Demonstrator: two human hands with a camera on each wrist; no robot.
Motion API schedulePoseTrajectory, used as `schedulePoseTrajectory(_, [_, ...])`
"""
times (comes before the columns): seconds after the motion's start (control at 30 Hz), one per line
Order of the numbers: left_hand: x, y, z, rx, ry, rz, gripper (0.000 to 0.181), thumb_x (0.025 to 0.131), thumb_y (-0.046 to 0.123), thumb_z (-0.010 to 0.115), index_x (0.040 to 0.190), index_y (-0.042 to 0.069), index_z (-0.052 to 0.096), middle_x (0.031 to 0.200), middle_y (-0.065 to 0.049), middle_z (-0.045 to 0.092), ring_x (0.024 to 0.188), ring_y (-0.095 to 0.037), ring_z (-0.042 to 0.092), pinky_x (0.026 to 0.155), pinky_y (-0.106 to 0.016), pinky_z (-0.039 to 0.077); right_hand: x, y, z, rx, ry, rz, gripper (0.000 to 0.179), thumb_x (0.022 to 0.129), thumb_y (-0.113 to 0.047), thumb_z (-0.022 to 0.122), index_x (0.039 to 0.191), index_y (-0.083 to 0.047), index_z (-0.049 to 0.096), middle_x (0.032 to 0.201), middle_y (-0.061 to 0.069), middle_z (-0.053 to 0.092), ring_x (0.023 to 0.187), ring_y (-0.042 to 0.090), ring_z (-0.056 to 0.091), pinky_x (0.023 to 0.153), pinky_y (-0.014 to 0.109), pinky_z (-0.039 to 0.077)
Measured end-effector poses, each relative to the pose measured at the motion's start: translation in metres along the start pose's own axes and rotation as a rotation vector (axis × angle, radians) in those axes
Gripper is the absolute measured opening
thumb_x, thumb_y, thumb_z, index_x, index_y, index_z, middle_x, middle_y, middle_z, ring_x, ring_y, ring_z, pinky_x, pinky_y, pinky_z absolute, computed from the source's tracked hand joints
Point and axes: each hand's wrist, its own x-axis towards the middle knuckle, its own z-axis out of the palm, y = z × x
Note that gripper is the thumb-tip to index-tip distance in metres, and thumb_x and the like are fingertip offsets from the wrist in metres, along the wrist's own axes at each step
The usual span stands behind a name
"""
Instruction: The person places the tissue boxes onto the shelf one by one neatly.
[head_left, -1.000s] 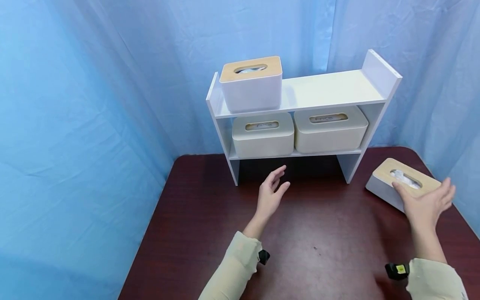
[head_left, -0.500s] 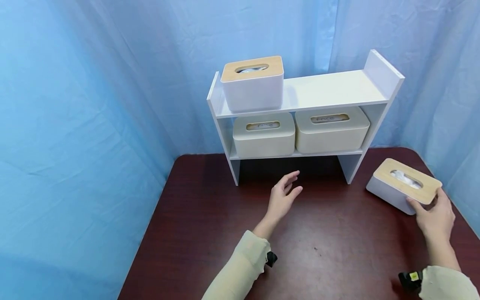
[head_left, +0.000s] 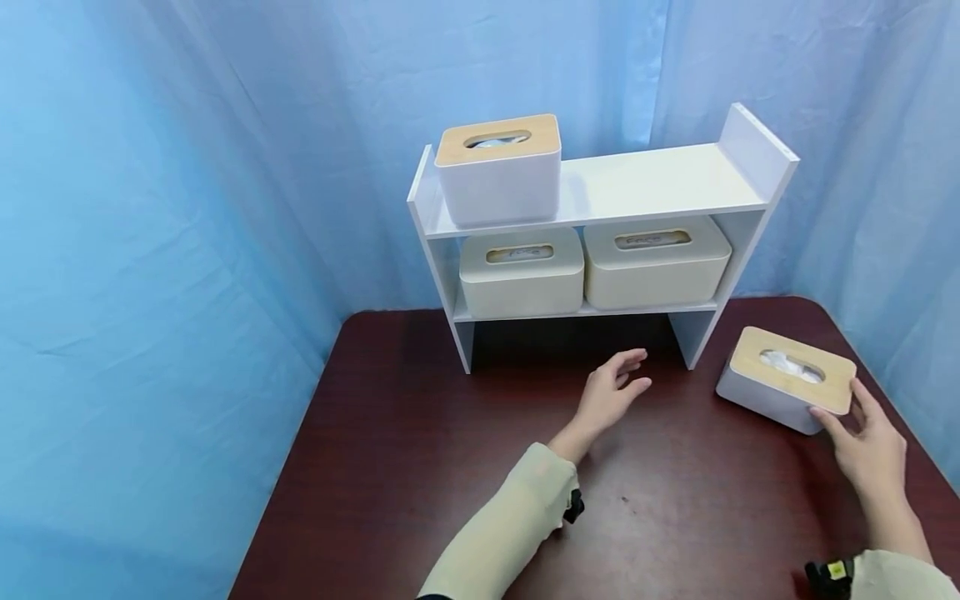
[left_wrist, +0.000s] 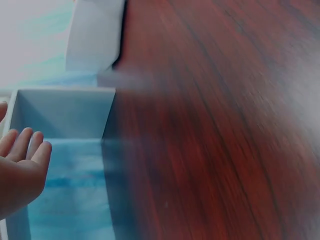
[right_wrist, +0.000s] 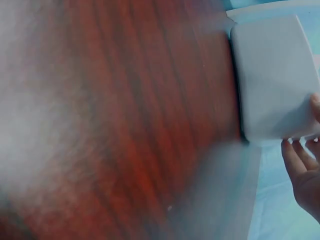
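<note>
A white tissue box (head_left: 765,404) with a light wooden lid sits at an angle at the table's right side, tissue showing in its slot. My right hand (head_left: 870,442) holds its near right corner, thumb on the front side and fingers at the right end. In the right wrist view, the fingers of the right hand (right_wrist: 305,175) touch the white box's end (right_wrist: 275,80). My left hand (head_left: 607,396) is over the table in front of the shelf, fingers loosely bent, holding nothing. The left wrist view shows the left hand (left_wrist: 22,170) apart from the box.
A white two-tier shelf (head_left: 660,179) stands at the table's back. On its top left is a wood-lidded tissue box (head_left: 502,187); below are two cream tissue boxes (head_left: 521,292), side by side. Blue curtains (head_left: 187,250) surround the dark red table (head_left: 450,450).
My right hand came down from above the lid and took hold of the tissue box's right end. The box has shifted slightly left. My left hand moved right, towards it.
</note>
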Motion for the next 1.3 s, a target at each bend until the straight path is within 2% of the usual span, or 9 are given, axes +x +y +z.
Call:
schedulePoseTrajectory(0.07, [0.006,-0.002,0.010,0.020,-0.015,-0.012,0.041,0.091,0.009,0.062,0.131,0.009,0.054,0.130,-0.005,0.058,0.119,-0.019,0.056,0.100,-0.032,0.045,-0.004,0.003,0.001,0.023,0.013,-0.036,0.076,0.091,-0.037,0.060,0.151,-0.028,0.015,0.149,0.017,0.028,0.131,-0.006,0.028,0.094,0.002,0.033])
schedulePoseTrajectory(0.13, [0.012,-0.004,0.021,0.048,-0.032,-0.029,0.042,0.091,0.010,0.062,0.132,0.009,0.052,0.132,-0.005,0.058,0.120,-0.019,0.055,0.100,-0.027,0.045,-0.007,0.004,0.003,0.044,0.024,-0.058,0.075,0.090,-0.035,0.061,0.151,-0.031,0.017,0.150,0.015,0.028,0.121,-0.019,0.023,0.080,-0.008,0.027])
schedulePoseTrajectory(0.27, [0.023,-0.003,0.045,0.198,-0.129,-0.079,0.052,0.091,0.020,0.063,0.140,0.011,0.045,0.138,-0.001,0.052,0.123,-0.010,0.052,0.099,-0.017,0.041,-0.010,0.003,0.004,0.066,0.043,-0.047,0.074,0.090,-0.034,0.062,0.149,-0.037,0.018,0.152,0.009,0.025,0.121,-0.018,0.026,0.080,-0.007,0.029])
schedulePoseTrajectory(0.43, [0.035,0.006,0.075,0.379,-0.319,-0.136,0.071,0.090,0.036,0.062,0.149,0.014,0.028,0.150,0.004,0.035,0.133,-0.001,0.035,0.105,-0.012,0.030,-0.012,0.003,0.000,0.138,0.083,0.006,0.073,0.085,-0.029,0.070,0.146,-0.036,0.029,0.148,0.009,0.034,0.104,-0.025,0.037,0.070,-0.007,0.034])
schedulePoseTrajectory(0.57, [0.040,0.007,0.093,0.385,-0.390,-0.165,0.076,0.089,0.036,0.063,0.150,0.013,0.024,0.153,0.006,0.028,0.137,0.001,0.025,0.108,-0.012,0.025,-0.012,0.002,0.001,0.212,0.101,0.063,0.070,0.082,-0.026,0.074,0.143,-0.031,0.039,0.144,0.008,0.040,0.098,-0.025,0.044,0.065,-0.006,0.036])
schedulePoseTrajectory(0.77, [0.039,0.005,0.104,0.292,-0.371,-0.221,0.073,0.085,0.027,0.069,0.147,0.021,0.032,0.143,0.010,0.042,0.127,0.001,0.039,0.101,-0.014,0.034,-0.015,-0.002,0.002,0.286,0.131,0.154,0.066,0.079,-0.023,0.077,0.138,-0.027,0.048,0.142,0.003,0.042,0.103,-0.019,0.048,0.066,-0.005,0.038])
schedulePoseTrajectory(0.97, [0.036,0.014,0.095,0.336,-0.378,-0.150,0.072,0.085,0.027,0.069,0.147,0.023,0.033,0.140,0.009,0.047,0.124,0.003,0.043,0.098,-0.010,0.035,-0.018,-0.014,-0.008,0.427,0.180,0.193,0.062,0.077,-0.013,0.077,0.133,-0.027,0.054,0.140,-0.006,0.047,0.100,-0.018,0.053,0.065,-0.003,0.041])
schedulePoseTrajectory(1.1, [0.035,0.027,0.085,0.368,-0.348,-0.106,0.069,0.086,0.029,0.069,0.146,0.025,0.035,0.138,0.009,0.051,0.121,0.004,0.048,0.094,-0.008,0.038,-0.021,-0.028,-0.014,0.432,0.224,0.129,0.061,0.079,-0.010,0.075,0.134,-0.026,0.053,0.139,-0.007,0.048,0.112,-0.008,0.053,0.070,-0.002,0.041])
schedulePoseTrajectory(1.3, [0.029,0.053,0.069,0.494,-0.218,-0.007,0.059,0.086,0.035,0.067,0.141,0.033,0.043,0.129,0.016,0.057,0.110,0.009,0.054,0.087,-0.006,0.042,-0.030,-0.051,-0.024,0.379,0.291,0.011,0.057,0.083,-0.011,0.071,0.134,-0.028,0.053,0.138,-0.008,0.050,0.120,-0.002,0.050,0.082,0.001,0.039])
